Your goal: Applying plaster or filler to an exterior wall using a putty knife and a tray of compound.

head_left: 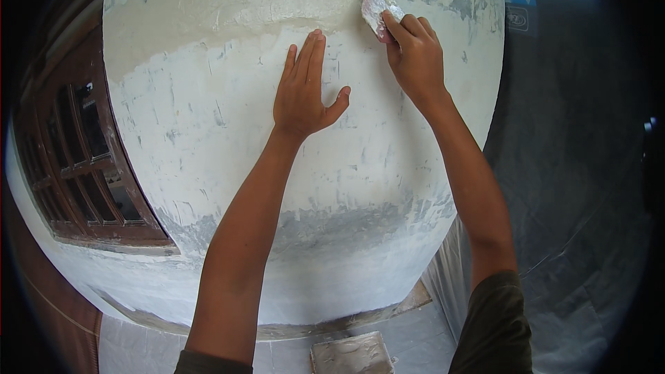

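Note:
A wall [360,145] in front of me is coated in patchy white and grey, with a wet-looking beige layer of putty [277,3] across its upper part. High on the right, my right hand [419,59] grips a small flat scraper [379,16], smeared white with a pinkish tint. The scraper is up against the wall near the edge of the beige layer; its exact contact is hard to see. My left hand [305,93] lies flat with its fingers stretched out, the fingertips just below that layer. It holds nothing.
To the left, a brown wooden window frame [90,159] with dark panes is set in the wall. A dark sheet [568,187] hangs on the right, beside translucent plastic [447,270]. Below, a putty-covered board [352,354] rests on the grey floor [145,339].

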The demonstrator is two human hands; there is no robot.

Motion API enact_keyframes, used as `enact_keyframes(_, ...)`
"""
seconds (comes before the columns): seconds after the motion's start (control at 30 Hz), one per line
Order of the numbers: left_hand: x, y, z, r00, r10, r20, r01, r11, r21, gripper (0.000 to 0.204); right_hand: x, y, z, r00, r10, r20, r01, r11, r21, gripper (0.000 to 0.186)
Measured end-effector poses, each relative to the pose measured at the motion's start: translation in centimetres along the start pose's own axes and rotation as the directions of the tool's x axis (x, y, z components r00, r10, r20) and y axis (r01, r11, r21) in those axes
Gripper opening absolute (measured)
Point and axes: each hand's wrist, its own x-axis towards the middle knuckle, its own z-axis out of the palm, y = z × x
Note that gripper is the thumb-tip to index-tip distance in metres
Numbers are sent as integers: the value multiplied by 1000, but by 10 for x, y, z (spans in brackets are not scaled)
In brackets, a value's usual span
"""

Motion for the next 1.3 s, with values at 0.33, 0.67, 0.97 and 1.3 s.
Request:
enact_keyframes(0.33,0,-1,2,1000,0,-5,0,1000,11,86,56,56,-11,928,372,17,-361,889,283,24)
enact_keyframes(0.67,0,0,2,1000,-1,-8,1,1000,2,86,66,95,1,840,521,147,-505,654,564,31)
enact_keyframes(0.97,-1,-2,-1,1000,-5,-4,5,1000,16,87,53,36,-5,971,-107,-214,94,993,-69,38)
enact_keyframes(1.3,1,1,2,1000,-6,0,6,1000,14,87,36,40,7,981,-65,-184,62,998,-23,34)
